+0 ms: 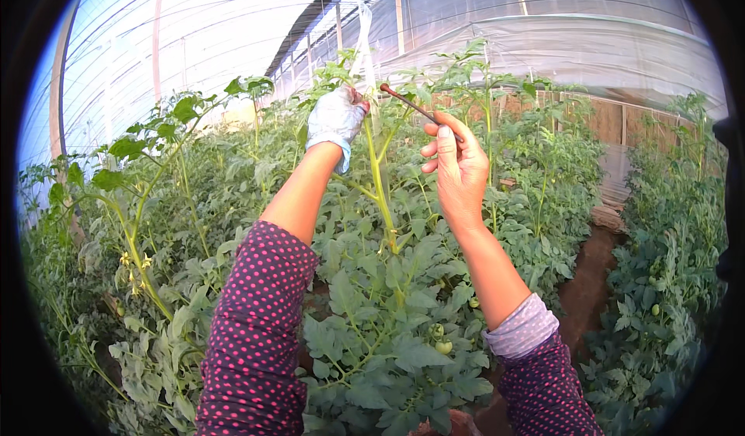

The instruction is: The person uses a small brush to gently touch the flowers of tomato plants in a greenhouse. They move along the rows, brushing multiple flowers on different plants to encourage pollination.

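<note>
My left hand (339, 116) wears a thin light-blue glove with reddish stains at the fingertips. Its fingers are closed at the upper stem of a tall tomato plant (378, 174); exactly what they pinch is hidden. Between the bare thumb and fingers of my right hand (460, 165) is a thin dark stick (414, 105) with a reddish-brown, thickened tip. That tip points up and left, close beside the stem and a short way from my left fingers. White plastic strips (364, 40) hang down to the plant's top.
Dense tomato foliage surrounds both arms. At the left leans another stem with yellow flowers (137, 267). Green tomatoes (443, 347) hang low in front. A bare soil path (588, 279) runs along the right. Plastic sheeting (582, 52) and wooden posts (157, 43) form the greenhouse.
</note>
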`<state>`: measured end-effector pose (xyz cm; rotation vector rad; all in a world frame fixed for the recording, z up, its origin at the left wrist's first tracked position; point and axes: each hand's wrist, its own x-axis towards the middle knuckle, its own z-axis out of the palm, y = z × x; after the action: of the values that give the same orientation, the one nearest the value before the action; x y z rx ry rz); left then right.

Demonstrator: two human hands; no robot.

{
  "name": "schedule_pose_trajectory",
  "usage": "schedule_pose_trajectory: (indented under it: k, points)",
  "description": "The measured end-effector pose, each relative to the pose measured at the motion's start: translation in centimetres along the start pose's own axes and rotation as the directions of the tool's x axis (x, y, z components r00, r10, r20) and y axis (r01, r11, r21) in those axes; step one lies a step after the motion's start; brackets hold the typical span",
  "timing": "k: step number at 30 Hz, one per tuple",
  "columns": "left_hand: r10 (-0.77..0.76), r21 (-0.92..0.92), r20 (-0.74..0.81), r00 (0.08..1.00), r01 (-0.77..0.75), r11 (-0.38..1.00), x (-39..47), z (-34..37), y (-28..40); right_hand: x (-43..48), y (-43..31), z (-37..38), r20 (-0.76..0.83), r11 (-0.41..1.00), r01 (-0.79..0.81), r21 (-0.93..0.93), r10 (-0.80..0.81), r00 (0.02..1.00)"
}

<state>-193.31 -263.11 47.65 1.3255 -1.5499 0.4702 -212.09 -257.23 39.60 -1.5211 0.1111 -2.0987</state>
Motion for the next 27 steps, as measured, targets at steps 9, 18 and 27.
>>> schedule_pose_trajectory:
  k: [9, 18, 27]
  points:
    - [-0.091, -0.385, 0.123, 0.988, 0.132, 0.914, -0.1, 0.8, -0.9, -0.7, 1.7, 1.2, 0.034, 0.993, -0.009, -0.118, 0.013, 0.999]
    - [-0.126, -0.544, 0.207, 0.970, 0.222, 0.809, -0.8, 0.3, -0.7, -1.2, 1.8, 1.3, 0.008, 0.987, -0.008, -0.161, 0.009, 1.000]
    - [-0.140, -0.559, 0.211, 0.967, 0.237, 0.794, -1.4, 0.2, -0.1, -0.2, 1.1, 2.4, 0.040, 0.967, 0.097, -0.234, -0.091, 0.995]
